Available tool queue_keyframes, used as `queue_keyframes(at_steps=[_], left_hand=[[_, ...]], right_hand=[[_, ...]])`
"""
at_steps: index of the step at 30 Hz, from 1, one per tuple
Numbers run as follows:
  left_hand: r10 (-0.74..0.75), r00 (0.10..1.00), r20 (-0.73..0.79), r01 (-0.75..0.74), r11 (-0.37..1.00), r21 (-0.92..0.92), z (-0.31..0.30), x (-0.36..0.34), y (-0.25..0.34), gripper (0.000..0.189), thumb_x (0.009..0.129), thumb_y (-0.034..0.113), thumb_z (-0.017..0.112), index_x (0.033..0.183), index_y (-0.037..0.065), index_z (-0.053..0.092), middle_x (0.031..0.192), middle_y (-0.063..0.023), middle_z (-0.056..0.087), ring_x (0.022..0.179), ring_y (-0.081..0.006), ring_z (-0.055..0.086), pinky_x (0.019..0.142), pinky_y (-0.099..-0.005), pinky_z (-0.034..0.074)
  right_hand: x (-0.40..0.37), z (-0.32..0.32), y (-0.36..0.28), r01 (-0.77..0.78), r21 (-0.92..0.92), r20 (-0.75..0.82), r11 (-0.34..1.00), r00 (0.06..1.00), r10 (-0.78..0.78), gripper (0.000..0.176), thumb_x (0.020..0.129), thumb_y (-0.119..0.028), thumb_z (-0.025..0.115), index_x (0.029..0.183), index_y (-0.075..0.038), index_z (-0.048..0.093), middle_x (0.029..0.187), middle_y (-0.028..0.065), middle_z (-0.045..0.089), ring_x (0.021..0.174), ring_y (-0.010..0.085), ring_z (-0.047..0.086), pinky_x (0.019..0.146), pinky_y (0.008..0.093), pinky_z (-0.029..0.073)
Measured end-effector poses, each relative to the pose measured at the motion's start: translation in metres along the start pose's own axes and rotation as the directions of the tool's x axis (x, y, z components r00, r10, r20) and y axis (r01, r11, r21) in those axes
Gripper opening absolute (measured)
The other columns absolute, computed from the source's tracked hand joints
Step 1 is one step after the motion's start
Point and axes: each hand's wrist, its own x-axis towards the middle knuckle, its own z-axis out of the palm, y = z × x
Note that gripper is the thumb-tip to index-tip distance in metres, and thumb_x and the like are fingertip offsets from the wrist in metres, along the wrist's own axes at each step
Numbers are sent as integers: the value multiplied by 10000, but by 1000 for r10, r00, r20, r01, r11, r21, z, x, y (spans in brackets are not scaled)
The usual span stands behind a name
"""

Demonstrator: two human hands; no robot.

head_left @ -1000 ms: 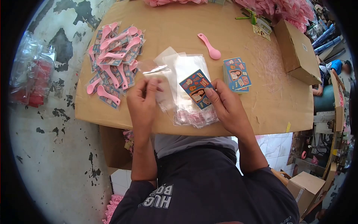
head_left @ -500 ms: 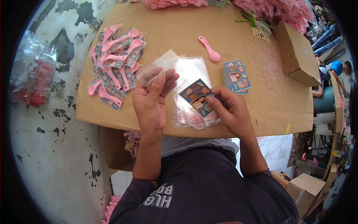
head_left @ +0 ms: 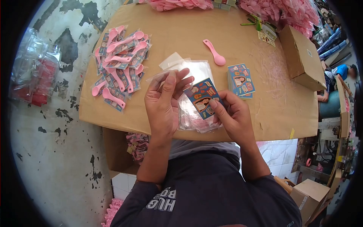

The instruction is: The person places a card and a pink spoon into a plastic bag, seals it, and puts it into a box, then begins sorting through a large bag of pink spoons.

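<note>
My left hand (head_left: 165, 100) holds a clear plastic bag (head_left: 158, 78) between thumb and fingers. In my right hand (head_left: 234, 113) a blue printed card (head_left: 203, 99) is pinched, tilted, its left edge close to my left fingertips. Beneath both hands lies a stack of clear bags (head_left: 196, 70). A single pink spoon (head_left: 214, 53) rests beyond them. To its right sits a stack of blue cards (head_left: 241, 80). On the left is a pile of pink spoons bagged with cards (head_left: 119, 62).
An open-topped cardboard box (head_left: 302, 56) stands at the table's right side. Heaps of pink spoons (head_left: 280, 13) lie at the far edge, near green-handled scissors (head_left: 258, 23). Another person (head_left: 340, 72) is partly visible at the far right.
My left hand has moved right, toward the card, with its bag now apart from the loose bags behind it. The card in my right hand is turned more upright.
</note>
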Motion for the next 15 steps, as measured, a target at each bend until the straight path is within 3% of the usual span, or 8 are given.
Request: queue_keyframes(at_steps=[6, 15], left_hand=[[-54, 998, 21, 53, 998, 35, -1, -5, -5, 225, 1039, 75, 668, 1233, -30, 628, 1150, -271, 748, 1074, -289, 755, 962, -381, 619], [-33, 998, 57, 28, 996, 79, 5, -9, -5, 230, 1029, 58, 677, 1218, -67, 634, 1096, -248, 767, 1062, -243, 755, 924, -342, 616]], right_hand=[[0, 1, 2, 72, 80, -81, 994, 995, -66, 192, 1069, -167, 655, 1141, 11, 659, 853, -5, 675, 667, 20, 572, 581, 193, 450], [1, 10, -4, 32, 89, -49, 995, 998, -28, 191, 1068, -147, 653, 1151, 25, 665, 832, -13, 670, 659, 14, 571, 574, 193, 455]])
